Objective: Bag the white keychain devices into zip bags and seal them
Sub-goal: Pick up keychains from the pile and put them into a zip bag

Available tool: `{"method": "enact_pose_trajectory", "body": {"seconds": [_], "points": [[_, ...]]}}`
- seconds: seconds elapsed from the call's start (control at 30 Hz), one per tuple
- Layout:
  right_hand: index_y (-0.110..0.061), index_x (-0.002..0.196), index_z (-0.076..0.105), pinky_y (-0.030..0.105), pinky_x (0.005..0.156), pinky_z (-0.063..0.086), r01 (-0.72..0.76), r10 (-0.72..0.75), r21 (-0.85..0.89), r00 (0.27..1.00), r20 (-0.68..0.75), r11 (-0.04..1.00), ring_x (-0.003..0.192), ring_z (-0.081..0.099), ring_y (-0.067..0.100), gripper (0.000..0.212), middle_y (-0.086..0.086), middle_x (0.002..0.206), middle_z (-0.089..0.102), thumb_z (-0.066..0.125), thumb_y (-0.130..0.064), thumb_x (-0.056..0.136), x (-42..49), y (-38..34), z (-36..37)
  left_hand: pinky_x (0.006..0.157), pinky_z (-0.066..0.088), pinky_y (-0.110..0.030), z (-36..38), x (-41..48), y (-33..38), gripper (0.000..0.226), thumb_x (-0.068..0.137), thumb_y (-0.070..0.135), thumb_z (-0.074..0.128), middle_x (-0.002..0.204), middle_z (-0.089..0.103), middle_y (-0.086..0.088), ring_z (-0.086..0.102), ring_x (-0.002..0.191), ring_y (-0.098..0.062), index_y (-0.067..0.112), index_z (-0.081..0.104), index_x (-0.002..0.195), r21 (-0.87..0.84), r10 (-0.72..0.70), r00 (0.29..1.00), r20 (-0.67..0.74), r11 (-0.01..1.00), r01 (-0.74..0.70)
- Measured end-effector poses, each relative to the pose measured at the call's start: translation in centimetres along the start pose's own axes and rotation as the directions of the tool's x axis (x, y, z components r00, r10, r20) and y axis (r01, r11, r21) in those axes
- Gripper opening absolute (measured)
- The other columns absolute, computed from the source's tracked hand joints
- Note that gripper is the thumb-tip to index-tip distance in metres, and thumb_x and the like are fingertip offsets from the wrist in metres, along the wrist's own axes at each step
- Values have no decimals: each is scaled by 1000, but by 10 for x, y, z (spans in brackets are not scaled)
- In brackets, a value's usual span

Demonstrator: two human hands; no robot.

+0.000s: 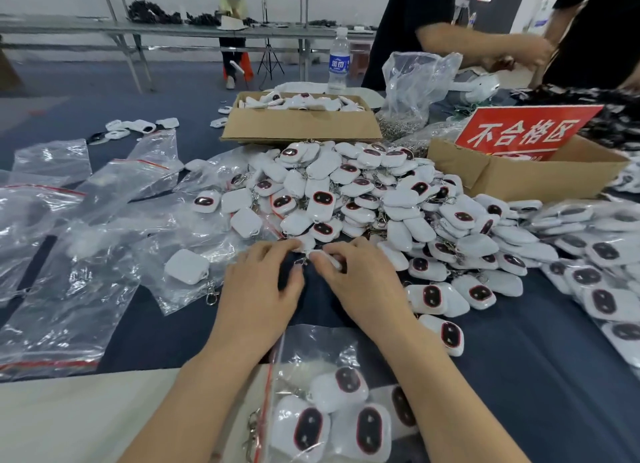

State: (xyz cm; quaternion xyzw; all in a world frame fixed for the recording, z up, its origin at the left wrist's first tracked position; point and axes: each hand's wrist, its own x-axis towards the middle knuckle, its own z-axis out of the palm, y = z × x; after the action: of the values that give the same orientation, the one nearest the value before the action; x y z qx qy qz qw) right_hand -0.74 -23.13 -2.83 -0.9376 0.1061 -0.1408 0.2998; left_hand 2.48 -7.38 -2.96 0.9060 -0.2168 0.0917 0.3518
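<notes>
Observed: right hand (356, 279) pinches one white rounded plastic keychain device (327, 259) at six o'clock of the loose pile (363, 192); left hand (266, 275), uncurled, touches its metal clasp (300, 262); recommend untangling clasp before lifting.

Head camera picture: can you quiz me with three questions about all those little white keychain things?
1. True or false: the water bottle stands upright beyond the open cardboard box of devices.
2. Which colour is the sign standing in the right-hand box? A green, B red, C yellow.
3. Fill in: the right hand pinches a keychain device at the near edge of the big white ___, beside the left hand.
Key: 1 true; 2 B; 3 pile.
</notes>
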Motion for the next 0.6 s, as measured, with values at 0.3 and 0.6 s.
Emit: {"method": "enact_pose_trajectory", "body": {"seconds": [0.3,0.6], "points": [[-34,96,73,10,68,48,57,-102,632,994,36,773,73,64,-4,15,-17,78,72,59,-40,98,-5,-1,-8,73,46,-16,1,-2,0,21,92,42,68,92,65,13,59,83,-2,41,59,111,-331,22,1000,11,944,-17],[-20,115,74,20,69,53,-4,-110,819,991,82,574,68,59,6,21,-4,76,68,59,-19,100,-2,0,-9,59,51,-18,-3,-2,6,11,102,32,56,71,75,-5,69,64,-11,29,66,103,-704,-59,991,124,698,130]]}}
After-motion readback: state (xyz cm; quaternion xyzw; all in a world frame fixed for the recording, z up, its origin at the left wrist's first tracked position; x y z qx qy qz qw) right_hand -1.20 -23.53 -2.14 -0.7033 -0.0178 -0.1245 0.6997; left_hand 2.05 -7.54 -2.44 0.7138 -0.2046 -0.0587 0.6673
